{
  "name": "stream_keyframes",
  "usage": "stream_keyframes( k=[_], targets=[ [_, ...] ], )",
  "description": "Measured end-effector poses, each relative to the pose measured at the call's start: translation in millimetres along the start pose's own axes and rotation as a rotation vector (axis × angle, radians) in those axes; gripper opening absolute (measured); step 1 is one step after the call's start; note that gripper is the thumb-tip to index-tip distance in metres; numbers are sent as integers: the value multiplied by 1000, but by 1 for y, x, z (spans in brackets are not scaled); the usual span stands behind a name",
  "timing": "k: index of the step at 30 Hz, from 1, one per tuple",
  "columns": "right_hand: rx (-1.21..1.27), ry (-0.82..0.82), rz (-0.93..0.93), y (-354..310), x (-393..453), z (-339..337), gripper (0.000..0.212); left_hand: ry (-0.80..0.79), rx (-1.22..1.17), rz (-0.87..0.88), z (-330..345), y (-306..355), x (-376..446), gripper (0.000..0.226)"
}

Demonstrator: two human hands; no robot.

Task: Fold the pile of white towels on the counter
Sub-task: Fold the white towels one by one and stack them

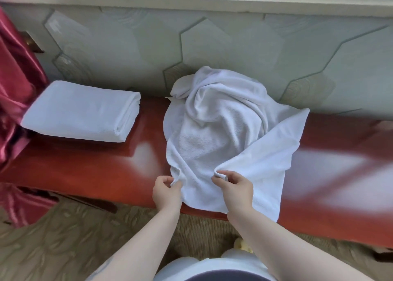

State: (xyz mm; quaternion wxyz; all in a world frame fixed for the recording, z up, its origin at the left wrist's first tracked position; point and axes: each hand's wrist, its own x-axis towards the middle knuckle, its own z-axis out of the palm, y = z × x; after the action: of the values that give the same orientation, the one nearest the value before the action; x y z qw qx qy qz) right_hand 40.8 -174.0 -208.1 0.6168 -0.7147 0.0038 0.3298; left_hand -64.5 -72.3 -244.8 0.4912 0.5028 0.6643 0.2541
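While the crumpled white towel [223, 136] lies heaped mid-table against the back wall and spills over the front edge of the red table [85, 170], the left grip [167, 192] pinches its near-left hem and the right grip [234, 187] pinches a raised fold just beside it. A folded towel [83, 112] rests toward the table's left end, well apart.
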Motion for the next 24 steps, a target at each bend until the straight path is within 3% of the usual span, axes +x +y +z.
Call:
stream_keyframes(
  k=[3, 6, 9, 12, 16, 24],
  targets=[
    [78, -67, -25, -20, -1, -4, 14, -185, -246, 65, 7, 30, -30, 24],
    [159, -161, -49, -39, -4, -18, 13, -442, -566, -32, 12, 56, -50, 38],
    [169, -216, -169, -47, -12, -36, 14, -578, -732, -116, 14, 69, -67, 46],
    [20, -147, -358, -50, -15, -46, 11, -588, -681, -72, 23, 75, -78, 39],
    [73, -41, -481, -60, -13, -52, 8, -613, -593, -10, 35, 86, -88, 33],
    [163, -24, -455, -70, -18, -56, 3, -885, -513, 237, 28, 91, -91, 25]
  ],
)
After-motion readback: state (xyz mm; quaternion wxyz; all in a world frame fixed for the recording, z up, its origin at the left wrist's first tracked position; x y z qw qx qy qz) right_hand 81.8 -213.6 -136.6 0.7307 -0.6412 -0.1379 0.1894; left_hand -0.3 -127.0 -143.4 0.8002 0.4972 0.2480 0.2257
